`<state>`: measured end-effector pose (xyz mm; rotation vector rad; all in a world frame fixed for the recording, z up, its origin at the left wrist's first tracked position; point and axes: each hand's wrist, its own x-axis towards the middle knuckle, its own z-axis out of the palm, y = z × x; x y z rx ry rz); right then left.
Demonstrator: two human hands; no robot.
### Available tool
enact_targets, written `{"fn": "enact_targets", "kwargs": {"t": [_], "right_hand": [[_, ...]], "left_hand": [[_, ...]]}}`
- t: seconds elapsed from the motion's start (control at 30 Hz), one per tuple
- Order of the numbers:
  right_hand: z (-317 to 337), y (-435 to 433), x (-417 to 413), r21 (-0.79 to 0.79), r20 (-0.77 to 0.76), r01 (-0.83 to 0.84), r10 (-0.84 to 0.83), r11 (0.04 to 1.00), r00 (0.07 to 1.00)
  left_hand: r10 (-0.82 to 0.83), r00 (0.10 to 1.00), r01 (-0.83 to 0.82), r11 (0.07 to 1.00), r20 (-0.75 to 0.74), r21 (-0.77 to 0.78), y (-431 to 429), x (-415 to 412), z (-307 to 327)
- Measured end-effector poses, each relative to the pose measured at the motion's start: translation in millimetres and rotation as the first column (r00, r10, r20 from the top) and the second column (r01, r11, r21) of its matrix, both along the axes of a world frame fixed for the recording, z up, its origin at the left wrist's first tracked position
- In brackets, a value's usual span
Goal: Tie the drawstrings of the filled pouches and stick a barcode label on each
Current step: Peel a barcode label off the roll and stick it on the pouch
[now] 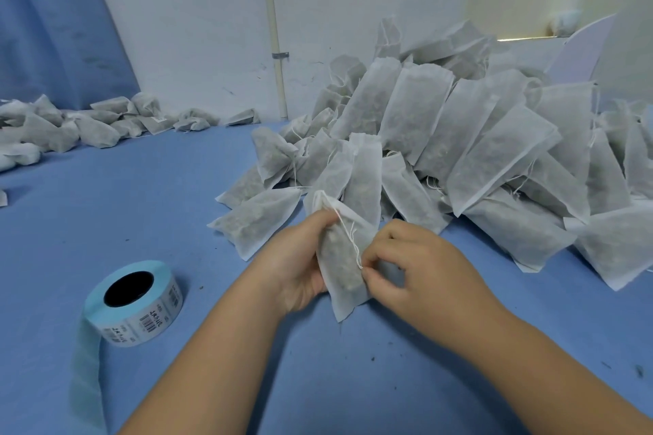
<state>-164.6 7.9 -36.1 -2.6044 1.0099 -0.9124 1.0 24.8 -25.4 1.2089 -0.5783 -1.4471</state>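
My left hand (298,258) grips a filled white fabric pouch (341,258) upright, just above the blue table. A thin white drawstring (349,237) hangs down its front from the gathered top. My right hand (406,261) pinches the lower end of that string beside the pouch. A roll of barcode labels (136,304) on blue backing lies on the table to the left of my hands, with a strip of backing trailing toward the near edge.
A big heap of filled pouches (477,152) lies behind and to the right of my hands. A smaller row of pouches (70,127) sits at the far left by the white wall. A blue cloth (141,215) covers the table.
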Motion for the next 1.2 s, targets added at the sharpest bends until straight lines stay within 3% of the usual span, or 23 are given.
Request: {"fn": "enact_targets", "kwargs": {"t": [0.13,0.27,0.57,0.77,1.0,1.2], "right_hand": [[-3,-2,1,0.007,0.048,-0.008,0.008,1.0,0.999],[-5,-6,0,0.063,0.089,-0.044,0.039,0.997,0.995],[6,-1,0,0.176,0.376,-0.225,0.146,0.958,0.915],[11,16,15,0.297,0.585,-0.356,0.126,0.886,0.801],[10,55,66,0.435,0.387,-0.323,0.149,0.841,0.91],[6,97,126,0.459,0.167,-0.362,0.322,0.811,0.932]], "left_hand": [[-0.142,0.99,0.142,0.99,-0.009,0.006,2,4,4],[-0.282,0.959,0.284,0.951,0.033,-0.122,5,1,4],[-0.115,0.989,0.134,0.964,0.094,-0.229,18,6,9],[0.16,0.941,-0.076,0.959,0.298,-0.273,53,27,34],[0.446,0.834,-0.31,0.865,0.324,-0.395,113,111,68],[0.615,0.754,-0.528,0.777,0.23,-0.344,147,170,35]]}}
